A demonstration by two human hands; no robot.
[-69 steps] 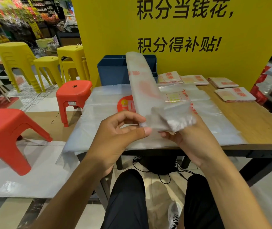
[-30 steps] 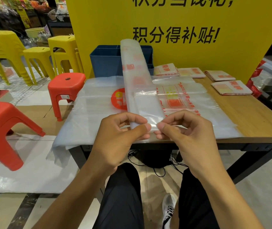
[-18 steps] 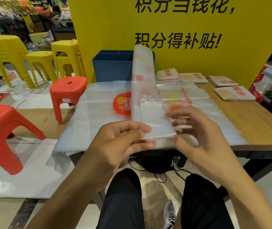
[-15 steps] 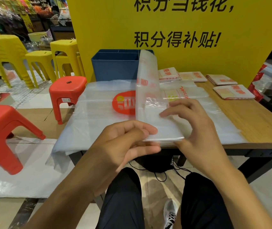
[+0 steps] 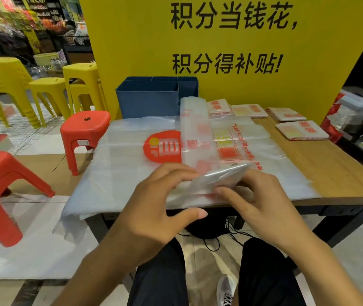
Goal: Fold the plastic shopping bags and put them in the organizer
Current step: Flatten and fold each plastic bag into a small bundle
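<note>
A long, narrow strip of folded translucent plastic bag [image 5: 196, 133] with red print lies along the table toward the blue organizer [image 5: 149, 100]. Its near end [image 5: 220, 176] is turned over into a small fold. My right hand [image 5: 262, 208] pinches that fold between thumb and fingers. My left hand [image 5: 158, 206] has its fingertips on the fold's left side, and its thumb stands apart below. Under the strip, flat bags [image 5: 121, 164] are spread out, one with a red logo [image 5: 163, 146].
Several folded bag squares [image 5: 301, 130] lie at the back right of the wooden table [image 5: 335, 168]. A yellow sign board [image 5: 231, 40] stands behind the organizer. Red stools [image 5: 85, 129] and yellow stools [image 5: 48, 91] stand to the left.
The strip has come down from upright onto the table. Its near end has been folded over again toward the far side. My left thumb has left the bag.
</note>
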